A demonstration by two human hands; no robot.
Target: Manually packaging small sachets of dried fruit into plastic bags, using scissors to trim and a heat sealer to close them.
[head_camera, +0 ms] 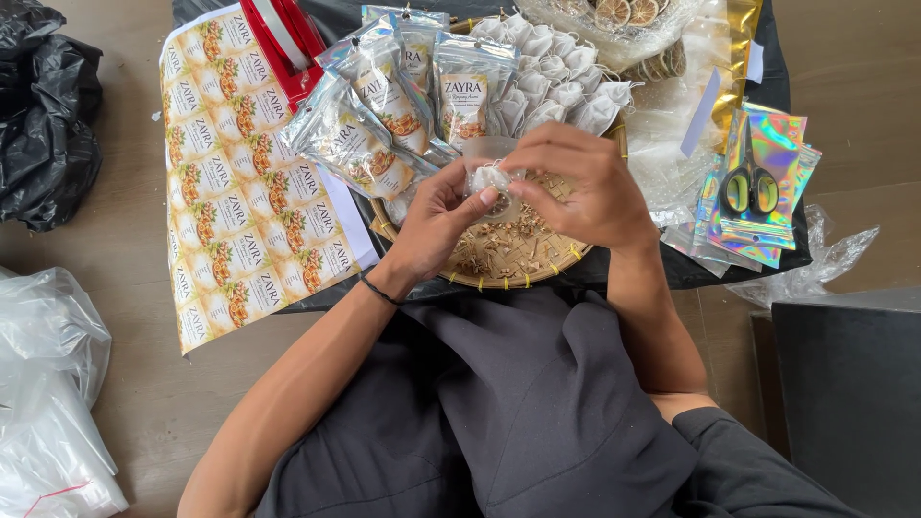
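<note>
My left hand (436,223) and my right hand (576,182) meet over a round woven tray (508,254). Together they hold a small white mesh tea bag (491,180), thumbs and fingertips pinching it from both sides. The bag is partly hidden by my right fingers. The tray under my hands carries scattered dried bits. A heap of similar white tea bags (552,72) lies at the tray's far side. Several filled clear pouches with labels (384,105) lean at the tray's far left.
A sheet of printed labels (240,182) lies at left. Scissors (750,187) rest on holographic pouches (767,182) at right. Dried citrus slices (628,14) in plastic at the back. Black bag (43,115) far left, clear bags (48,384) lower left, dark box (849,393) lower right.
</note>
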